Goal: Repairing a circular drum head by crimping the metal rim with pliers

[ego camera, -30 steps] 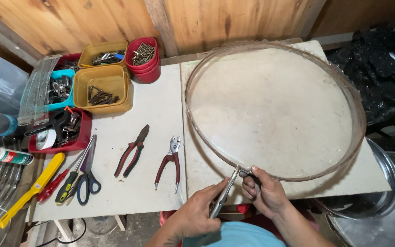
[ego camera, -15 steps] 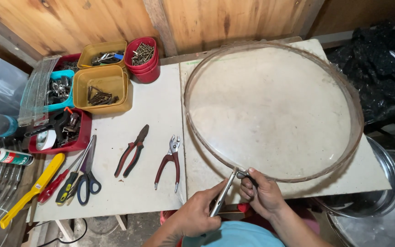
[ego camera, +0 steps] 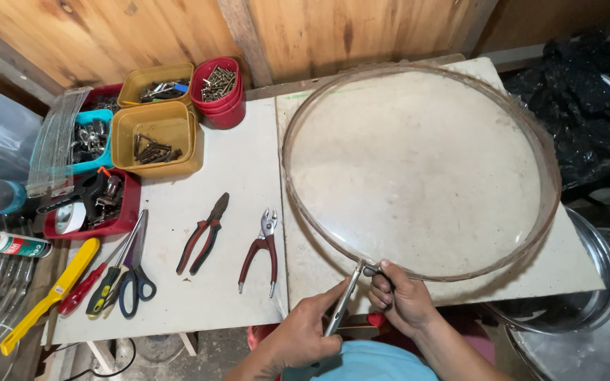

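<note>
A large round hoop of thin metal strip [ego camera: 298,204] lies on the white table [ego camera: 248,162], filling its right half. My left hand [ego camera: 308,328] grips silver pliers [ego camera: 344,303], whose jaws bite the hoop's near rim. My right hand [ego camera: 400,296] pinches the same rim just right of the jaws, fingers closed on the strip. Both hands sit at the table's front edge.
Two red-handled pliers [ego camera: 202,233] [ego camera: 261,250] lie left of the hoop. Scissors [ego camera: 134,271], screwdrivers and a yellow tool [ego camera: 51,296] lie at the front left. Yellow tubs [ego camera: 157,137], a red cup of screws [ego camera: 219,88] and trays stand at the back left. A metal basin [ego camera: 594,282] sits at right.
The hands and pliers have stayed at the hoop's near rim, with only small shifts. The hoop has barely moved.
</note>
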